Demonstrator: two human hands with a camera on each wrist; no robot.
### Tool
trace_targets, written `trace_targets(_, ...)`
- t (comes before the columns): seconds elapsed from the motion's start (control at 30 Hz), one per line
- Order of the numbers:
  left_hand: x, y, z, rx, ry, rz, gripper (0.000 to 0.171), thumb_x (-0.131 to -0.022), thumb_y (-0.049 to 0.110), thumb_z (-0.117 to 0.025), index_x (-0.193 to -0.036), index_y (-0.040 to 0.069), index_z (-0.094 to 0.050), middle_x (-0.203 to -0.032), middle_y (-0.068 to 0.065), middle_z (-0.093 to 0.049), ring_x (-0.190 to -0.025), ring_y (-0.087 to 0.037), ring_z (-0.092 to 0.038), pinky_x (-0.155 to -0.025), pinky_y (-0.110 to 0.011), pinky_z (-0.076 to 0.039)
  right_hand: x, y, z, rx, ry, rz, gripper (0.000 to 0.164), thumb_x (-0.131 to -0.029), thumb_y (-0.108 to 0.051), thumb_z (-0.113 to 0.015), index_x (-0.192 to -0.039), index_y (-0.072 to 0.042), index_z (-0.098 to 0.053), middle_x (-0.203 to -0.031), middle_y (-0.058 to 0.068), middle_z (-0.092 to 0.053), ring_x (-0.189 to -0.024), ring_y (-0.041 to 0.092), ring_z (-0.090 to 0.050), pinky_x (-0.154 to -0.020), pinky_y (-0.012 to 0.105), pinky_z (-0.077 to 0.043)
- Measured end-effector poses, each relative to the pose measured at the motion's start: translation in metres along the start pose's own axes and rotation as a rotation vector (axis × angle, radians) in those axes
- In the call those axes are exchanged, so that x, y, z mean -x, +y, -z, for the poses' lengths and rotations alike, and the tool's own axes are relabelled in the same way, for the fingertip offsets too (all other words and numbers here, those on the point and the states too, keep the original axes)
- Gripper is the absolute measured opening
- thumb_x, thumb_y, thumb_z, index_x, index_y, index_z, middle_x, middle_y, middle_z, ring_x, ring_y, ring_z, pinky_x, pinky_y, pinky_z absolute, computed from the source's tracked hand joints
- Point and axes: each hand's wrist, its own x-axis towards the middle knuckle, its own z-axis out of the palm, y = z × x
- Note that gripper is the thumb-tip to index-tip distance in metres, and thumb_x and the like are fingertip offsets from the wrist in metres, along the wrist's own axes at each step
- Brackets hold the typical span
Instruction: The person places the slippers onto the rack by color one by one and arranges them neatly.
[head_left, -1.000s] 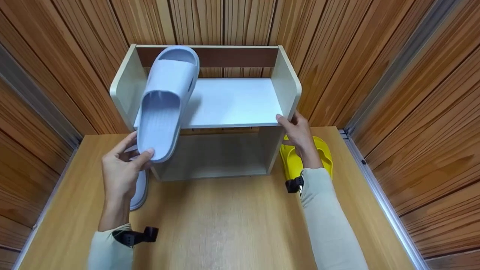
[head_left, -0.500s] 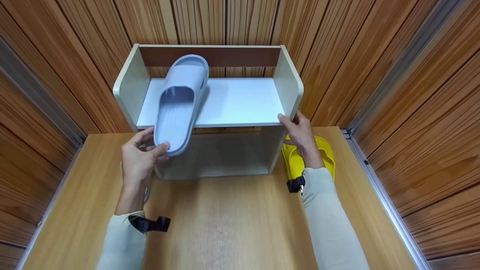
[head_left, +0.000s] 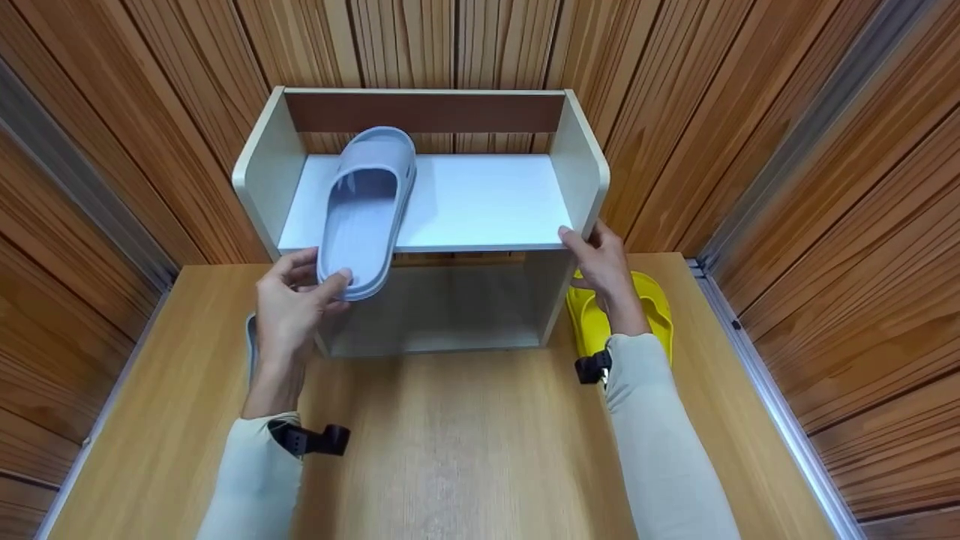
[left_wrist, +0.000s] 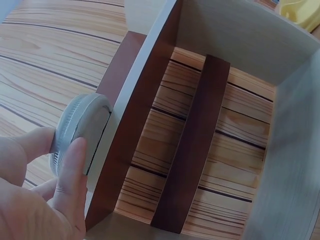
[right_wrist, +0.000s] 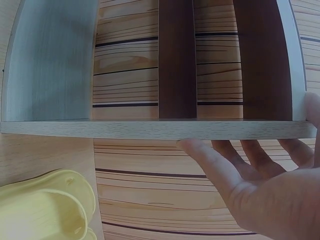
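Observation:
My left hand (head_left: pixel 289 315) pinches the heel of a pale grey-blue slide slipper (head_left: pixel 360 232), thumb on the footbed and fingers beneath. Its toe points to the back, over the left part of the white upper board of a small two-tier shoe rack (head_left: pixel 487 202). The left wrist view shows the slipper's heel end (left_wrist: pixel 82 130) at the board's front edge; whether the toe rests on the board I cannot tell. My right hand (head_left: pixel 604 270) grips the rack's right side, thumb at the board's front corner. In the right wrist view its fingers (right_wrist: pixel 257 155) lie along the side panel's outer face.
Yellow slippers (head_left: pixel 592 322) stand on the wooden surface (head_left: pixel 465 442) right of the rack, partly behind my right arm. Another grey-blue slipper (head_left: pixel 251 345) lies at the left, mostly hidden by my left hand. Wood-plank walls (head_left: pixel 405 45) rise behind and at both sides.
My left hand has carried the slipper rightward and forward, lowering it over the upper board from the rack's left side. The right hand keeps its grip on the rack.

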Motion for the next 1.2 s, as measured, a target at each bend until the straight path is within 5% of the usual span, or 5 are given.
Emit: trace_targets(1.2, -0.006, -0.002, -0.015, 0.103, -0.013, 0.006, 0.069, -0.086, 0.029, -0.082, -0.144, 0.005, -0.052, -0.126, -0.013, -0.054, -0.101, -0.021, -0.063, -0.08, -0.028, -0.059, -0.001, 0.001, -0.002, -0.001, 0.023, -0.027, 0.07, -0.1, -0.043, -0.062, -0.159, -0.022, -0.032, -0.156, 0.01, -0.038, -0.133, 0.036, -0.043, -0.103, 0.061, -0.045)
